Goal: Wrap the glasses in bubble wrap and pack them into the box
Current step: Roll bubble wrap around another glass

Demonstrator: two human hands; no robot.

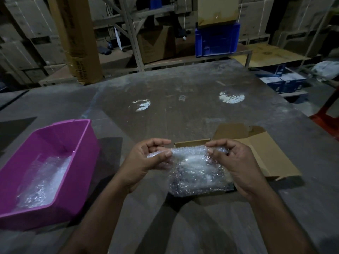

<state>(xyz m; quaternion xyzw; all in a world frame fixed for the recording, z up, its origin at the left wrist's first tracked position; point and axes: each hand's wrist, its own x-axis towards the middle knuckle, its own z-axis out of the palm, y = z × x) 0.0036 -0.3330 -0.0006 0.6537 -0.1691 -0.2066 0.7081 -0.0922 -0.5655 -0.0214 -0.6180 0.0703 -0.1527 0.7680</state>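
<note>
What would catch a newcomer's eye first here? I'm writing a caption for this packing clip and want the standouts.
First, the two hands at centre: the left hand and the right hand each pinch an end of a bubble wrap bundle held over the open cardboard box. Next, the bright purple bin at the left of the table, with more bubble wrap lying inside it.

Purple bin (55,143) flanks the left; far table (183,85) lies open beyond the box (256,153)
</note>
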